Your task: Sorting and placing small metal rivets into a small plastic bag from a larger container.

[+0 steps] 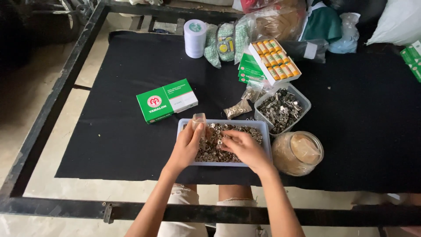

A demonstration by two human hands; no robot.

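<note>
Both hands point(215, 147) inside tray point(263, 127), jar point(298, 153) just beside.

A tray point(263, 127) of rings point(219, 145) is set on the cloth point(123, 131). The left hand point(186, 147) and right hand point(245, 149) are laid in it. A jar point(298, 153) is placed right of it, a tub point(283, 105) behind the jar, and a box point(166, 101) to the left.
</note>
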